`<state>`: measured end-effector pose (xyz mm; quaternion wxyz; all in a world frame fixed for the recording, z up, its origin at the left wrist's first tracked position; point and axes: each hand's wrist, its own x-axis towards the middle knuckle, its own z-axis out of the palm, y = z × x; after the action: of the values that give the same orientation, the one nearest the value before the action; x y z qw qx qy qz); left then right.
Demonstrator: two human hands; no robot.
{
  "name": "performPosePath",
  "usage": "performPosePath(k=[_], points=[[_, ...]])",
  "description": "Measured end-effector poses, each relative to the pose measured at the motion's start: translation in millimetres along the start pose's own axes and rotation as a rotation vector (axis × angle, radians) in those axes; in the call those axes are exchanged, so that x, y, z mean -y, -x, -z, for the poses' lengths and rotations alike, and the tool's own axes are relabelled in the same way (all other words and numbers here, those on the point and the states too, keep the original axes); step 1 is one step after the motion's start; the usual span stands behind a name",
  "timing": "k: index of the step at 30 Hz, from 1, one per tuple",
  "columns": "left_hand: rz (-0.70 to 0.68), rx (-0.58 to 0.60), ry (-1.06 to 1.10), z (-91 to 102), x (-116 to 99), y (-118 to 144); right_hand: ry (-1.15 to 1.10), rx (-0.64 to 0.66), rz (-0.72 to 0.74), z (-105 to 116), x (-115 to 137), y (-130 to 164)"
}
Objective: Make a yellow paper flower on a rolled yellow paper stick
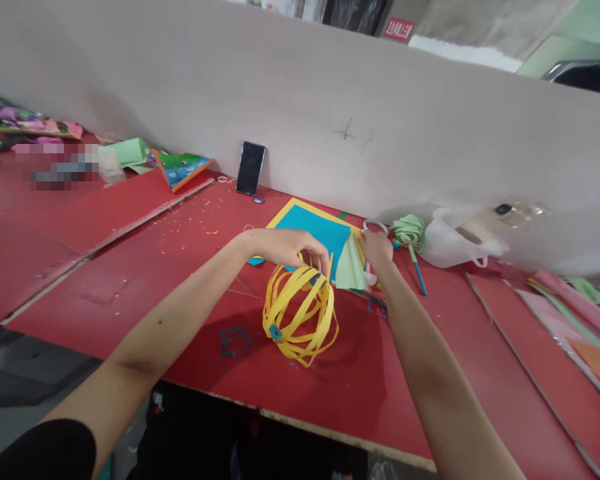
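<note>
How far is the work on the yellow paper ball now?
Done, it seems: the yellow strip ball already has its round cage shape, and a small blue square sits on its lower side. In hand: the left hand pinches the ball's top, and the right hand holds a folded light green paper. Left: the top may be unfixed; the blue sheet lies behind.

Yellow paper-strip ball [300,315], red table [130,267], blue sheet [316,231], light-green paper [351,268]
</note>
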<state>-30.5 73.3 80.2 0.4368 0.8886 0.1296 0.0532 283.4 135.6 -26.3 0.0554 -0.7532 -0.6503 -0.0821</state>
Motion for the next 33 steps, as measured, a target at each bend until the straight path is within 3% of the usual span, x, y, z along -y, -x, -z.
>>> performPosePath(k=[6, 12, 16, 17, 18, 20, 22, 26, 28, 30, 33], points=[[0.028, 0.003, -0.013, -2.8, 2.7, -2.8, 0.005, -0.041, 0.008, -0.1, 1.3, -1.7], [0.012, 0.015, -0.023, -5.1, 3.0, -4.7, -0.121, -0.192, 0.017, 12.8, 7.6, 2.8], [0.038, 0.006, -0.028, -5.1, 7.7, -5.5, -0.229, -0.389, -0.049, 36.3, 4.5, -2.3], [0.052, -0.005, -0.034, -5.1, 9.7, -5.8, -0.27, -0.464, -0.057, 43.6, 2.4, -4.3], [0.062, -0.017, -0.038, -5.3, 11.9, -6.3, -0.406, -0.629, -0.027, 51.2, 0.3, -5.7], [0.064, -0.039, -0.03, -6.0, 16.5, -7.6, -0.464, -0.742, -0.013, 67.3, -2.0, -4.3], [0.063, -0.056, -0.008, -7.0, 20.7, -9.1, -0.587, -0.901, -0.012, 84.3, 0.3, 6.1], [0.127, -0.065, -0.006, -9.3, 27.8, -11.9, -0.847, -1.193, 0.196, 117.4, 15.7, 51.4], [0.162, -0.074, -0.027, -10.7, 32.3, -13.1, -0.98, -1.332, 0.228, 128.8, 20.0, 76.2], [0.198, -0.094, -0.062, -12.5, 38.7, -14.2, -1.07, -1.396, 0.214, 132.7, 17.6, 96.5], [0.214, -0.142, -0.089, -16.9, 50.9, -14.9, -1.21, -1.305, 0.064, 121.5, 6.7, 118.8]])
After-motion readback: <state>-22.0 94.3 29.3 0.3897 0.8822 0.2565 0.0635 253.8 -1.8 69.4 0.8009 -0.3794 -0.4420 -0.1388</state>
